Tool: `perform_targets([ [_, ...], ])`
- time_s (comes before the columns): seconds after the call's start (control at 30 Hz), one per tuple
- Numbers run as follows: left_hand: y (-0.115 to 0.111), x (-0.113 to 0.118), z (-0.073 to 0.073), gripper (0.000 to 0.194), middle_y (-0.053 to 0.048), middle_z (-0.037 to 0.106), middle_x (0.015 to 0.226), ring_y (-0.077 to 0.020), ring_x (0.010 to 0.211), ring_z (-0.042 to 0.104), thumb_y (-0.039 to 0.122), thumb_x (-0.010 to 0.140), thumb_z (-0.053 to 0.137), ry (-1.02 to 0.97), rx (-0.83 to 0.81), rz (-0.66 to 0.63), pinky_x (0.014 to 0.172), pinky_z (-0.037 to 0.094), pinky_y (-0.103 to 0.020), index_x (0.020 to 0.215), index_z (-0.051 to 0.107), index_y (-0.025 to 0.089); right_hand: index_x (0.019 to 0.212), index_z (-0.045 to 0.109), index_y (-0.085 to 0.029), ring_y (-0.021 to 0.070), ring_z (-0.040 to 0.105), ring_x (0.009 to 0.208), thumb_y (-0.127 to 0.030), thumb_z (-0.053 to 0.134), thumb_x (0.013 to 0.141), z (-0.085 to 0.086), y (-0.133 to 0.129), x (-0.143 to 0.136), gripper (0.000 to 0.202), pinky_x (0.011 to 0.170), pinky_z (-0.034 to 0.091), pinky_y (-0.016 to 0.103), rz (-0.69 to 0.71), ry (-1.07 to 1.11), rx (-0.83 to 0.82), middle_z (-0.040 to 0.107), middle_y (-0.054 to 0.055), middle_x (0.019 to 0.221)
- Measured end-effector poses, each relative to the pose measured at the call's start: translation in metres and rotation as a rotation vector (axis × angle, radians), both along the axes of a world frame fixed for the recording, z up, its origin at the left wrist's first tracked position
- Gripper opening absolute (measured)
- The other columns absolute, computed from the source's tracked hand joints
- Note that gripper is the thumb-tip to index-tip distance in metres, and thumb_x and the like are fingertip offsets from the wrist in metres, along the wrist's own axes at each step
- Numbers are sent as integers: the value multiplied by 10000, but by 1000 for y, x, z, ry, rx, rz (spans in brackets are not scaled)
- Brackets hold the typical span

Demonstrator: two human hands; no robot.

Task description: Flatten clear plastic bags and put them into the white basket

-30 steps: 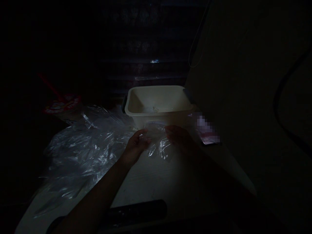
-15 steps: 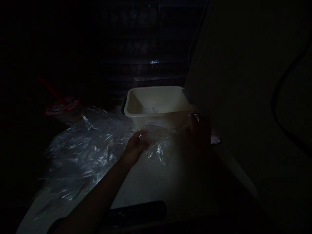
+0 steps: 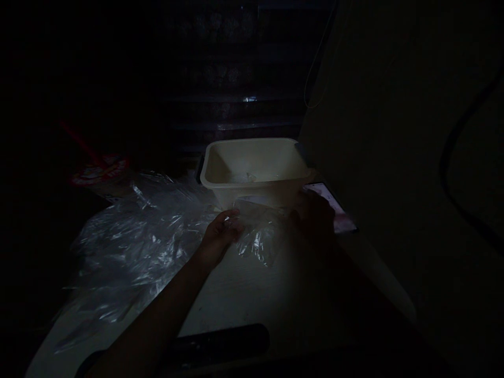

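Note:
The scene is very dim. My left hand [image 3: 218,236] is closed, its thumb and fingers pinching a clear plastic bag [image 3: 258,241] in front of the cream plastic bin [image 3: 226,197]. In deep shadow, my right hand [image 3: 315,218] is at the bag's right side, with its fingers too dark to make out. Partly behind that hand lies a phone with a lit screen [image 3: 340,216]. Small pale scraps [image 3: 251,177] lie inside the bin.
Crumpled clear plastic bags [image 3: 134,247] spread over the left of the white table [image 3: 236,299]. Behind them stands a cup with a red patterned lid [image 3: 102,170] and red straw. A dark long object [image 3: 224,344] lies at the near edge. A cable [image 3: 444,157] hangs at right.
My right hand has moved left, toward the bag and my left hand, uncovering more of the phone's screen. The left hand and the bag have stayed nearly still.

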State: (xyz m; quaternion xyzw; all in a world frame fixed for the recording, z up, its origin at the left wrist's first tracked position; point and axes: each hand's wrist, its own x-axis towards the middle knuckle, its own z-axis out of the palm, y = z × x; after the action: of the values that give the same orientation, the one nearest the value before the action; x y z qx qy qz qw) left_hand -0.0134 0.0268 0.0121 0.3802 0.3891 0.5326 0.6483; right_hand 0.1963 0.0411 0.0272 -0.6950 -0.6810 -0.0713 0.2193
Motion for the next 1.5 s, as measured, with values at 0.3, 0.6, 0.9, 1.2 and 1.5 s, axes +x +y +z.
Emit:
perform_targets([
  [0.3, 2, -1, 1, 307, 41, 548, 629, -75, 528, 479, 113, 509, 574, -85, 1, -27, 495, 335, -190, 804, 572, 199, 800, 503, -190, 178, 481, 834, -192, 396, 700, 12, -20, -17, 146, 750, 370, 321, 381, 225, 371, 528, 60, 828],
  [0.6, -1, -3, 4, 488, 24, 545, 895, -92, 636, 494, 30, 398, 447, -112, 18, -40, 528, 347, -200, 830, 566, 224, 983, 493, -183, 167, 509, 785, -298, 499, 650, -6, -12, -22, 353, 699, 409, 296, 428, 472, -180, 555, 41, 854],
  [0.9, 2, -6, 2, 609, 22, 541, 880, -142, 756, 526, 5, 438, 503, -70, 100, -19, 616, 400, -233, 985, 458, 269, 830, 542, -159, 80, 455, 484, -301, 574, 560, 0, 1, -9, 307, 435, 354, 199, 407, 1079, -426, 505, -32, 583],
  [1.2, -4, -5, -4, 589, -46, 437, 1095, -193, 995, 432, 125, 594, 618, 422, 462, 38, 826, 342, -293, 1127, 409, 265, 781, 538, -174, 50, 400, 390, -264, 583, 568, 10, -4, -11, 235, 359, 301, 179, 213, 1502, -531, 459, -60, 496],
  [1.5, -11, -6, 6, 470, -77, 285, 1231, -253, 1122, 271, 170, 658, 548, 979, 992, 222, 877, 280, -424, 1103, 413, 241, 765, 557, -172, 58, 439, 381, -224, 591, 559, 7, -5, -10, 215, 365, 340, 180, 194, 1552, -615, 480, -58, 473],
])
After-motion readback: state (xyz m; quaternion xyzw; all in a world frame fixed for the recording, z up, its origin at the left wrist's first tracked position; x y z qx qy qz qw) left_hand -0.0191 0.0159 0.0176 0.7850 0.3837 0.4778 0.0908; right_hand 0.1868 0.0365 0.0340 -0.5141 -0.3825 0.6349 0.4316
